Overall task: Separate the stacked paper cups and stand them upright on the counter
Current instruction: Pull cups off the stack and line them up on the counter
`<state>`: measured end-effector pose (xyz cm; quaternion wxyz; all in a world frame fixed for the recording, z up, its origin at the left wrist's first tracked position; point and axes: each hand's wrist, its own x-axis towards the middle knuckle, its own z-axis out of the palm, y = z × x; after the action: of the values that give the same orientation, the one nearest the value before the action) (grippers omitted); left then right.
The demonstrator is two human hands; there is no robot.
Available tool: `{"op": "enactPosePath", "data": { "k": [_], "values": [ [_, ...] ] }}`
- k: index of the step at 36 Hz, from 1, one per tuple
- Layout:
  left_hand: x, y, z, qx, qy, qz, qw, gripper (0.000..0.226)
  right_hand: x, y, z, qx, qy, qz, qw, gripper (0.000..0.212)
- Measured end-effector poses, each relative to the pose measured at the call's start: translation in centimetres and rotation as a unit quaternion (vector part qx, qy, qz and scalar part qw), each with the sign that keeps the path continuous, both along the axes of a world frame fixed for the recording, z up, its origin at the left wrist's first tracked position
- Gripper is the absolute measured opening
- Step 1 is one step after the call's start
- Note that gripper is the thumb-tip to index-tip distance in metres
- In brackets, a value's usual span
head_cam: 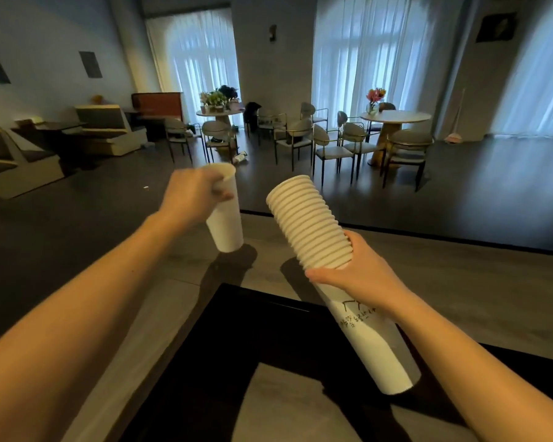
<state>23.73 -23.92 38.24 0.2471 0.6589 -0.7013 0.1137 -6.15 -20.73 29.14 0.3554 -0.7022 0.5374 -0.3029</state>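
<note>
A person's left hand (193,194) grips a single white paper cup (225,218) near its rim, mouth up, base just above the grey counter (460,282). The right hand (358,272) wraps a tilted stack of cups (320,231) w/ ribbed rims pointing up and away; dark handwriting shows on the outermost cup below the hand. In bkgd: round tables (395,117) w/ flowers, chairs (332,145), curtained windows (374,59).

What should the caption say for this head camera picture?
Left hand holds one paper cup; right hand grips the cup stack.
</note>
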Motion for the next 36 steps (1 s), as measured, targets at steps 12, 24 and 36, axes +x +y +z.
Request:
{"op": "enactPosePath", "data": {
  "k": [12,24,36],
  "values": [
    [4.1,-12.0,-5.1,-0.007,-0.082,-0.018,0.996,0.034,5.9,-5.8,2.1,0.032,0.073,-0.029,0.996,0.105],
    [5.8,-16.8,-4.2,0.011,-0.084,0.003,0.996,0.050,6.1,-8.9,1.5,0.038,0.099,-0.029,0.994,0.108],
    [0.0,-10.6,0.9,0.262,0.221,-0.198,0.919,0.045,5.0,-7.4,1.8,0.020,0.067,-0.003,0.998,0.105]
  ]
}}
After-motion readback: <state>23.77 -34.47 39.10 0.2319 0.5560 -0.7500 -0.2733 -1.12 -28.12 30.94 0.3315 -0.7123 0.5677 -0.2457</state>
